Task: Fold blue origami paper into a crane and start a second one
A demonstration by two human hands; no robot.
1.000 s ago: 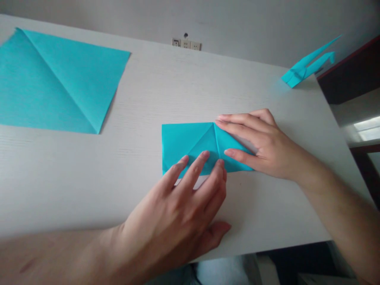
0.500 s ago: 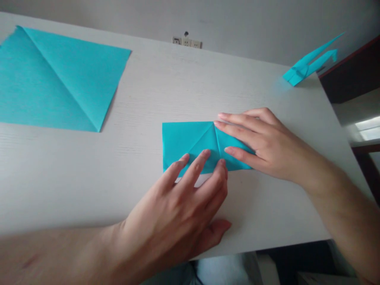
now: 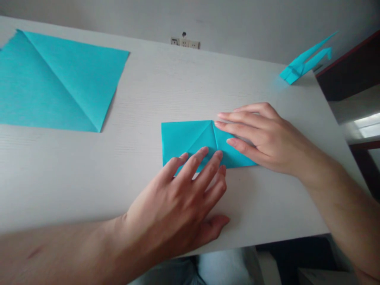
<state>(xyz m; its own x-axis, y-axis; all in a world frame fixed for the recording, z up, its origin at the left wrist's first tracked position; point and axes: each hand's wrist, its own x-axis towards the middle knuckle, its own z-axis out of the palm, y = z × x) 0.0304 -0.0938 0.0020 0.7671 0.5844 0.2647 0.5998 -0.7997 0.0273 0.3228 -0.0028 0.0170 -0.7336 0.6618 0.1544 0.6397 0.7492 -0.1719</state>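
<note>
A turquoise sheet of origami paper (image 3: 178,136), folded into a rectangle, lies flat on the white table. Two creases spread downward from the middle of its far edge, one slanting left and one running almost straight. My left hand (image 3: 190,202) reaches over the near edge, with fingers spread and several fingertips resting on the paper; its thumb points right over the bare tabletop. Across the right end of the paper lies my right hand (image 3: 258,136), fingers stretched out to the left, tips near the top of the creases. It hides the paper's upper right corner.
A larger turquoise sheet (image 3: 71,79) with a diagonal crease lies at the far left. On the back right corner stands a folded paper crane (image 3: 305,59). Wall sockets (image 3: 184,42) show behind the white table (image 3: 89,178). The table's right edge runs beyond my right forearm.
The fingers of my left hand have shifted slightly up the paper. My right hand's fingers have spread a little. The whole view has moved slightly.
</note>
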